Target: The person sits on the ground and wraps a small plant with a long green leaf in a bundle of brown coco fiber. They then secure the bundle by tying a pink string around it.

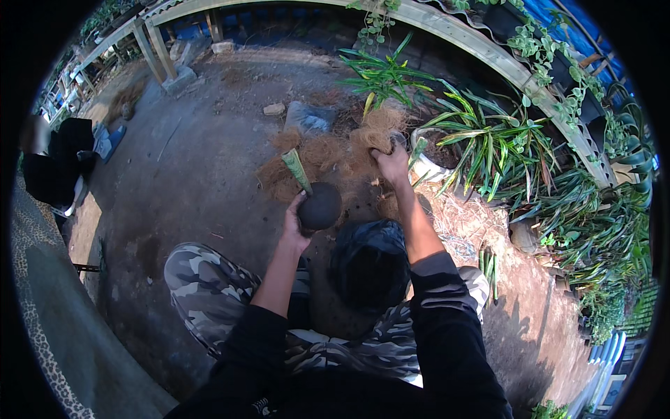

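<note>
My left hand [296,222] holds a round ball of dark soil [320,206] from its left side and below. A green mottled plant cutting [297,170] sticks up out of the ball, tilted to the left. Further forward and to the right, my right hand [391,163] grips a clump of brown coconut fibre [370,140]. More loose fibre [318,157] lies on the ground beyond the ball. Between my legs stands a black plastic bag [369,264] with a dark open mouth; its contents are too dark to tell.
A white pot [430,168] with a leafy plant [487,139] stands to the right. Several green cuttings [489,269] lie by my right knee. A plastic bag [310,116] and a stone [274,109] lie ahead. Another person [57,162] sits at the far left.
</note>
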The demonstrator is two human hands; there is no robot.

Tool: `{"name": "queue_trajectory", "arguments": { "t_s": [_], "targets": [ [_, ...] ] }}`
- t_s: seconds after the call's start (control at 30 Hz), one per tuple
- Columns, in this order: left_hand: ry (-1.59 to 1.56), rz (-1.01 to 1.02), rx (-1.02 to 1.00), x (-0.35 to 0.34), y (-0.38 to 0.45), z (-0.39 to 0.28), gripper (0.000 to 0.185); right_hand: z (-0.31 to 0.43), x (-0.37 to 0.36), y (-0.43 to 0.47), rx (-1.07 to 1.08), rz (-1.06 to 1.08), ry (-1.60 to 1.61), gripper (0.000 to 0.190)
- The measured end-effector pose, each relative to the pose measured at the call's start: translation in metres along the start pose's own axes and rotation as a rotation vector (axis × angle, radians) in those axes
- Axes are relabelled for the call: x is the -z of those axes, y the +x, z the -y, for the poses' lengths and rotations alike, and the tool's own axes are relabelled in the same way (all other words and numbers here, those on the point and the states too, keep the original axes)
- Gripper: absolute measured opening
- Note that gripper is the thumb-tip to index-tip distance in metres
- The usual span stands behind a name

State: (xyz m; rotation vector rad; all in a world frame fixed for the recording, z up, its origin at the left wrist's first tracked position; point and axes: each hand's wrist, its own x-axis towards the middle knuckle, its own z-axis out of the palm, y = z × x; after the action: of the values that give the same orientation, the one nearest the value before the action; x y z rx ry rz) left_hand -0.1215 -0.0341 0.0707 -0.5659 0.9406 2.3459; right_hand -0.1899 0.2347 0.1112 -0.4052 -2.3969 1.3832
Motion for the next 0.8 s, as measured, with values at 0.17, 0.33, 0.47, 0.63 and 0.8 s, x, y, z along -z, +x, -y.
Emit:
{"name": "queue_trajectory", "arguments": {
  "t_s": [0.17, 0.33, 0.47, 0.63, 0.8],
  "targets": [
    [-0.007, 0.116, -0.023, 0.013, 0.004, 0.005, 0.057, -0.011, -0.020, -0.060, -0.143, 0.210, 0.629, 0.042],
    [-0.071, 0.236, 0.031, 0.027, 0.015, 0.019, 0.066, -0.027, -0.037, -0.115, -0.201, 0.350, 0.719, 0.055],
    [-0.081, 0.226, 0.049, 0.029, 0.018, 0.029, 0.070, -0.020, -0.028, -0.132, -0.279, 0.448, 1.157, 0.072],
    [-0.260, 0.189, 0.072, 0.037, 0.015, 0.035, 0.073, -0.022, -0.023, -0.127, -0.416, 0.295, 0.803, 0.051],
    [-0.365, 0.080, 0.018, 0.051, 0.020, 0.028, 0.075, -0.046, -0.024, -0.115, -0.562, 0.253, 1.019, 0.033]
  ]
}}
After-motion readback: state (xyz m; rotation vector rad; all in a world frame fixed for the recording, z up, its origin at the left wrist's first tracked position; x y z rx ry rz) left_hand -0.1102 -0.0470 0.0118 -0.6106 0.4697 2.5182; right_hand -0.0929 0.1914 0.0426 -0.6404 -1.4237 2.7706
